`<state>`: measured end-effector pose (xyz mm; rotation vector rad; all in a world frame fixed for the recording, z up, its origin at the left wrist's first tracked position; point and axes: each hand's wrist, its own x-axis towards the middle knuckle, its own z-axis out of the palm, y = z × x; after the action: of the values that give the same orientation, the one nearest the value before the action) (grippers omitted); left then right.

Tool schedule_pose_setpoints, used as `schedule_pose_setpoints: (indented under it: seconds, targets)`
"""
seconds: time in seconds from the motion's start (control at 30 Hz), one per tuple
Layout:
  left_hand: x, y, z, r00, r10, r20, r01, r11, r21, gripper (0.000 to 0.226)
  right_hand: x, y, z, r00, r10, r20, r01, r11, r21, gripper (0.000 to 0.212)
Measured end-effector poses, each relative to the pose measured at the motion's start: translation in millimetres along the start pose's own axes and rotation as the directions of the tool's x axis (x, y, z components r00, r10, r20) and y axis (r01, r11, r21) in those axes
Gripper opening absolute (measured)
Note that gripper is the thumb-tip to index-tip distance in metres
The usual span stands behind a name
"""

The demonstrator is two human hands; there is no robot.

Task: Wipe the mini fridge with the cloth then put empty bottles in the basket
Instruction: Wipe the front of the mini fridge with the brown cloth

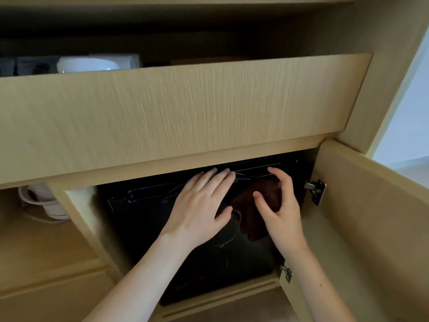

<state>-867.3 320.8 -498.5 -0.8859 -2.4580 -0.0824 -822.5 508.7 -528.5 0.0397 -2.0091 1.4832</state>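
Observation:
The black mini fridge (148, 224) sits inside a light wood cabinet, its door shut and facing me. A dark brown cloth (250, 212) hangs against the upper right of the fridge door. My right hand (278, 210) grips the cloth with curled fingers and presses it on the door. My left hand (199, 205) lies flat on the fridge door just left of the cloth, fingers spread and reaching the top edge. No bottles or basket are in view.
The cabinet door (371, 228) stands swung out at the right, with metal hinges (315, 190). A wide wooden panel (174, 117) overhangs the fridge. A white kettle (44, 201) sits in the left compartment; white bowls (88, 65) rest on the shelf above.

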Motion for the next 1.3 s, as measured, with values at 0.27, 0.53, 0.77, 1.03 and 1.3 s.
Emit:
schedule_pose_setpoints:
  seconds: [0.27, 0.53, 0.77, 1.03, 1.3]
  targets:
    - [-2.2, -6.9, 1.2, 0.999, -0.001, 0.034, 0.003, 0.999, -0.050, 0.066, -3.8, 22.1, 15.9, 0.940, 0.125, -0.316, -0.140, 0.990, -0.023, 0.049]
    - [-13.7, -6.2, 0.8, 0.998, -0.045, 0.037, 0.046, 0.998, -0.038, 0.066, -11.1, 34.8, 33.9, 0.860, 0.221, -0.461, -0.291, 0.953, -0.086, 0.046]
    - [-18.0, -8.5, -0.6, 0.998, -0.048, 0.045, 0.051, 0.997, -0.065, 0.066, -5.6, 19.3, 41.6, 0.823, 0.182, -0.538, -0.144, 0.983, 0.113, 0.046]
    - [-33.6, -30.0, -3.9, 0.996, -0.080, -0.038, 0.079, 0.997, -0.027, 0.063, 20.9, 10.2, 47.7, 0.787, -0.100, -0.609, 0.022, 0.991, -0.134, 0.037]
    - [-33.6, -34.0, 2.9, 0.995, -0.057, -0.079, 0.052, 0.997, -0.057, 0.059, 20.0, 3.8, 63.5, 0.857, -0.304, -0.417, 0.126, 0.907, -0.402, 0.036]
